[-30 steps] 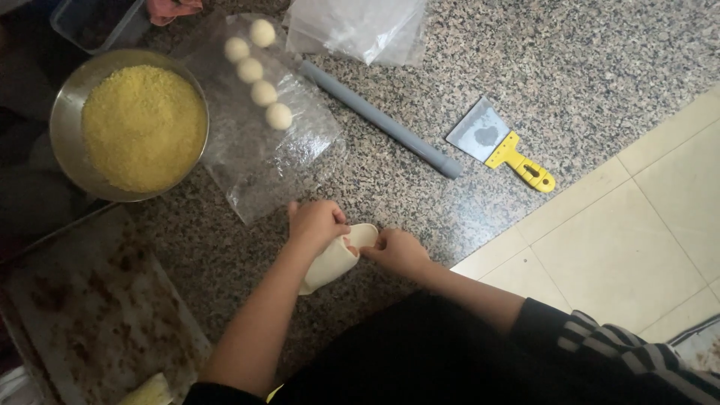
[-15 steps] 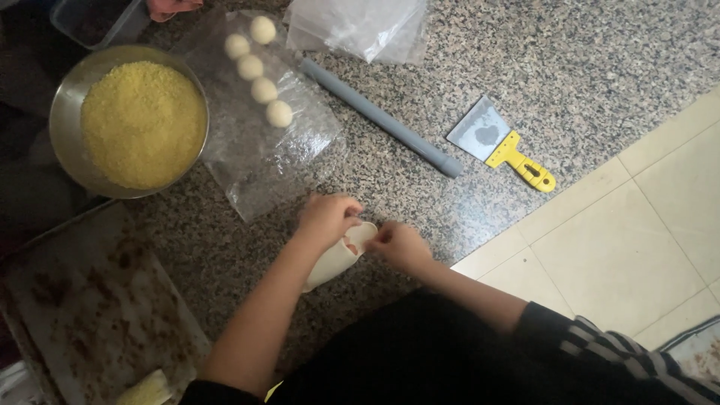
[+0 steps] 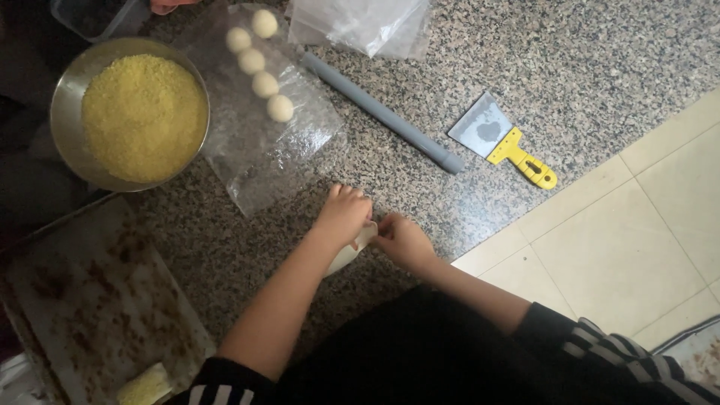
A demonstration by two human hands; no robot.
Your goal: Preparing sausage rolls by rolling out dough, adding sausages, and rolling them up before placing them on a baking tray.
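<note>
Working a pale piece of dough (image 3: 352,251) against the speckled stone counter (image 3: 600,67), the person is pressing it between both hands close to the body: the left hand (image 3: 343,214) is lying curled over the top of the piece, fingers closed down on it, while the right hand (image 3: 403,240) is pinching its near end between thumb and fingertips. Only a slim strip of the dough is showing between the two hands, so its exact shape cannot be told, though it is looking flattened and elongated rather than round. To the left, a worn baking tray (image 3: 90,300) is sitting with brown smears across it and a small yellowish block (image 3: 146,384) at its near edge. Farther out, a sheet of clear plastic (image 3: 262,142) is lying on the counter and is carrying five finished dough balls (image 3: 264,84) in a short row, touching or nearly touching one another. Just beside the sheet, a metal bowl (image 3: 64,112) is holding a heap of yellow crumbly filling (image 3: 142,116), apparently still plentiful. A grey rolling pin (image 3: 382,112) is lying diagonally beyond the hands, untouched, and a scraper (image 3: 502,139) with a yellow handle is resting well apart to the right. At the far edge, a crumpled clear bag (image 3: 360,26) is lying on the counter. Judging from this layout, five portions are already shaped, one is being formed, and the full bowl suggests the filling stage is largely still ahead.
</note>
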